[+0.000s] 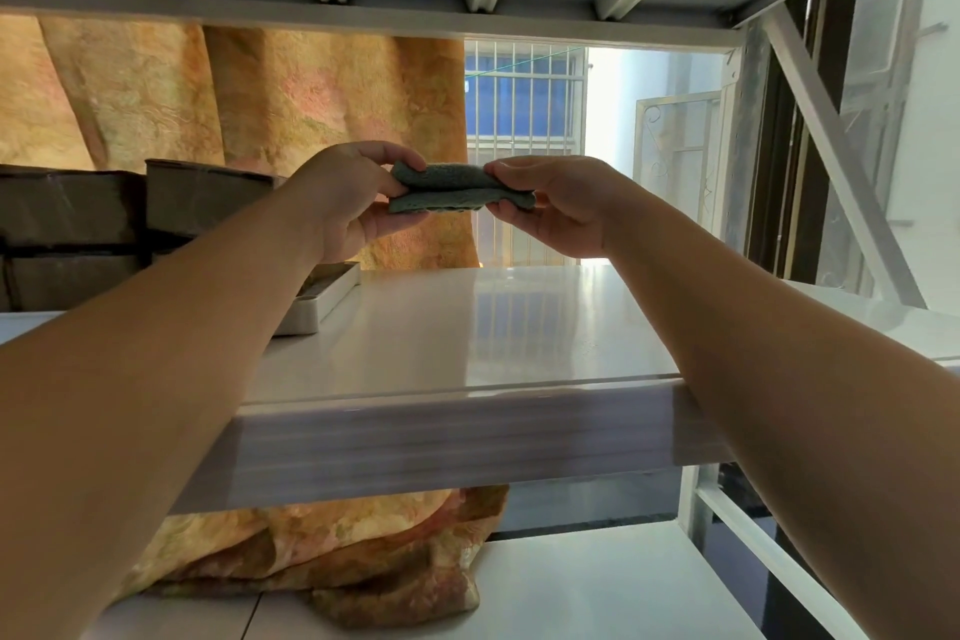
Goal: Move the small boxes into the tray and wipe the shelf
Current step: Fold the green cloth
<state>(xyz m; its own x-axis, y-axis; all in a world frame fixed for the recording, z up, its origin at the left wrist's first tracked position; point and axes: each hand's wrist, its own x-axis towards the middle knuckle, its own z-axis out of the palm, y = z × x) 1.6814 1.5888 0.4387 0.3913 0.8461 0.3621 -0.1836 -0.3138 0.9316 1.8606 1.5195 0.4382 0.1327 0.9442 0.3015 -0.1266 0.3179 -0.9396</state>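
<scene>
No readable brand, label or writing anywhere in view.

Containers: a shallow white rectangular tray (327, 299) sits on the glossy white metal shelf (467, 327), at its left side, partly hidden behind the left forearm. Dark brown boxes (208, 203) are stacked w/ it, approx. two layers high, running off the left edge of the frame; can't tell for sure whether all of them rest inside the tray or some stand beside it. Tray contents near its right end are too dark to make out.

Both hands are raised above the shelf, mid-air, holding a folded grey-green textured cloth (460, 188) between them. Left hand (348, 203) pinches the cloth's left end, thumb under and fingers (387, 156) curled over the top. Right hand (561, 203) pinches the right end the same way, fingers pressed together on the fabric. Cloth is doubled over, 2 layers showing, clear of the shelf surface.

Behind the shelf hangs an orange-pink patterned curtain (291, 104); to the right of it, a barred window (519, 104).
</scene>
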